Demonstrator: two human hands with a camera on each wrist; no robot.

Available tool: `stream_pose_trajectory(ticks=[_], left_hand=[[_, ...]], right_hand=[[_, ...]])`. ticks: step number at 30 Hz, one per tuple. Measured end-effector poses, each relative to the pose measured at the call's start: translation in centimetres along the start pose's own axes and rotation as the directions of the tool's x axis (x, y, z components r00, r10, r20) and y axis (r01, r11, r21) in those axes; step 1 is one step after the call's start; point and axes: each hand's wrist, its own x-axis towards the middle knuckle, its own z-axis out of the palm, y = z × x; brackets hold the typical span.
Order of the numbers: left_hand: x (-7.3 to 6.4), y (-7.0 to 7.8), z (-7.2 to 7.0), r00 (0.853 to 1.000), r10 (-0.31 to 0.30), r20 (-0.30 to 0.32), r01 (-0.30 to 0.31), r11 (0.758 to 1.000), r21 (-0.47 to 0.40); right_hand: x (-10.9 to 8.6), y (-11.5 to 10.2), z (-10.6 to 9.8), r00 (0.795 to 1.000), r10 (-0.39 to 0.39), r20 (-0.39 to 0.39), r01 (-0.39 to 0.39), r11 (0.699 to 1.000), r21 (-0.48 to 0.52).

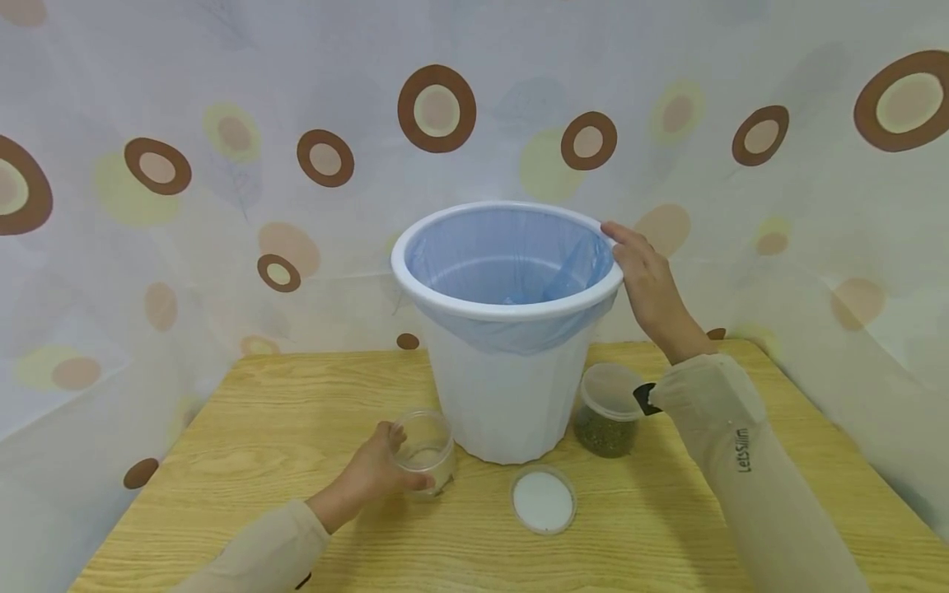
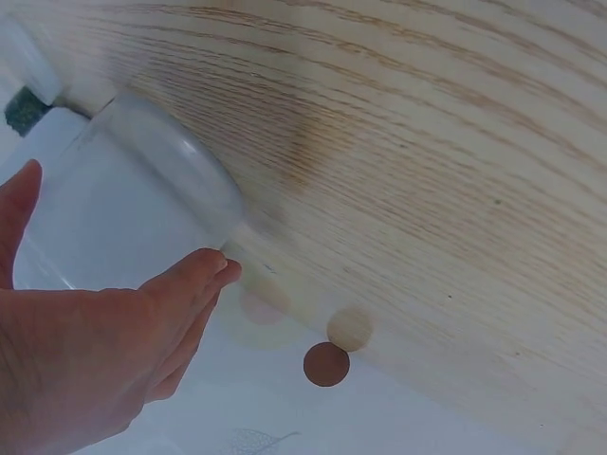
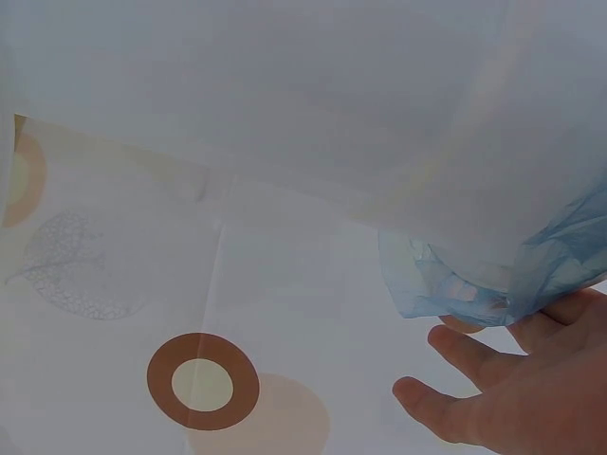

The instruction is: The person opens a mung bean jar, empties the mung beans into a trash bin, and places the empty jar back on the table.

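Observation:
In the head view my left hand holds a clear round plastic jar on the table, left of the bin's base. Its thumb lies across the near side and its fingers reach round the far side. The left wrist view shows the clear jar between thumb and fingers. A white bin stands upright, lined with a blue bag folded over its rim. My right hand touches the rim's right side with extended fingers. In the right wrist view, some fingertips are hidden by the bag.
A lidded clear jar of dark green dried bits stands right of the bin, near the right sleeve. In front lies a shallow round container with white contents. The wooden table meets a patterned sheet behind.

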Motion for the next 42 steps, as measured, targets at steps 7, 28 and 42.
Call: stream_pose_trajectory(ticks=[7,28,42], left_hand=[[-0.1,0.1,0.0,0.999,-0.03,-0.01,0.03,0.999,0.012],[-3.0,1.8,-1.7,0.996,0.056,-0.071,-0.056,0.998,0.003],[-7.6,6.3,0.8,0.831,0.468,-0.301,-0.468,0.881,0.077]], right_hand=[[0.0,0.0,0.0,1.0,0.005,0.004,-0.005,1.0,0.011],[-0.1,0.4,0.3,1.0,0.02,0.011,-0.021,0.999,0.041],[-0.2,0.4,0.3,1.0,0.001,0.007,-0.001,0.999,0.038]])
